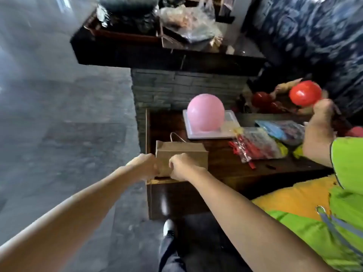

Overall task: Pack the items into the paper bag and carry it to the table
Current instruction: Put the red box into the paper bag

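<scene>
A brown paper bag [182,152] stands upright on the near left corner of a dark wooden table [222,163]. Its white cord handle sticks up at the back. My left hand [144,165] and my right hand [181,166] both grip the bag's near top edge, close together. On the table to the right lie a clear packet of red balloons [255,148] and a blue packet [279,128]. A pink balloon [205,111] rests on a white tray [208,134] behind the bag.
Another person in a green and yellow top [334,213] sits at the right, holding a red balloon [305,93]. A black counter [157,54] with plastic bags stands behind the table on a grey stone base. Grey floor lies to the left. My shoe [168,227] is below the table edge.
</scene>
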`<move>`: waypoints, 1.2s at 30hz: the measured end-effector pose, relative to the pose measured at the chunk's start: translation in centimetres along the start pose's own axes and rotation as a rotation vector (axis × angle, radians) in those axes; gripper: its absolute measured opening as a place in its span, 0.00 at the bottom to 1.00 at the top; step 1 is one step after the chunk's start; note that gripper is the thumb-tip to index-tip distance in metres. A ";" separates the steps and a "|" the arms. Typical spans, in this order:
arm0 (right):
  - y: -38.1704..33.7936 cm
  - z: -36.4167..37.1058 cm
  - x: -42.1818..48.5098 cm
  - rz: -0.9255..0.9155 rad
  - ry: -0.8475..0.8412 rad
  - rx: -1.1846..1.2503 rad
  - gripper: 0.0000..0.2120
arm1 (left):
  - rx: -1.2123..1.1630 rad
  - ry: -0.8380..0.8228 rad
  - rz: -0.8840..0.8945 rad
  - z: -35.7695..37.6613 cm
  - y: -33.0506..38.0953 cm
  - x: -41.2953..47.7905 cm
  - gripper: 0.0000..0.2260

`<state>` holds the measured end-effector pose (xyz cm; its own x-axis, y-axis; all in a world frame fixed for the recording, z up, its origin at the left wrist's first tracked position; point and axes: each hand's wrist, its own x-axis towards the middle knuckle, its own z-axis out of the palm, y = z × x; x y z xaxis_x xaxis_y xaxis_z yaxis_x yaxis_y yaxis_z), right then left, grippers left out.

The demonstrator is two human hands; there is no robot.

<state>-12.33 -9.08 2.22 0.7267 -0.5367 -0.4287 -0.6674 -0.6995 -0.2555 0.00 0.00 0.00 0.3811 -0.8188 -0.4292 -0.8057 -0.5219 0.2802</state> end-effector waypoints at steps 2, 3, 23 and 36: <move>2.6 -0.6 1.3 0.041 0.139 0.035 0.13 | -0.012 0.169 0.032 0.0 1.8 2.2 0.10; 4.2 -0.6 2.1 0.058 0.207 0.074 0.13 | -0.059 0.238 0.058 0.2 2.6 3.4 0.09; 16.7 2.5 9.3 0.222 0.267 0.737 0.06 | -0.187 0.337 0.052 2.2 -3.1 10.6 0.15; 15.3 -0.4 9.1 0.291 0.547 0.937 0.12 | -0.191 0.459 0.149 -1.2 0.2 11.7 0.22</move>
<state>-15.88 -24.80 -5.27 0.3436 -0.9178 -0.1988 -0.5149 -0.0071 -0.8572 4.83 -9.98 -3.94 0.4626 -0.8858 0.0366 -0.7858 -0.3905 0.4797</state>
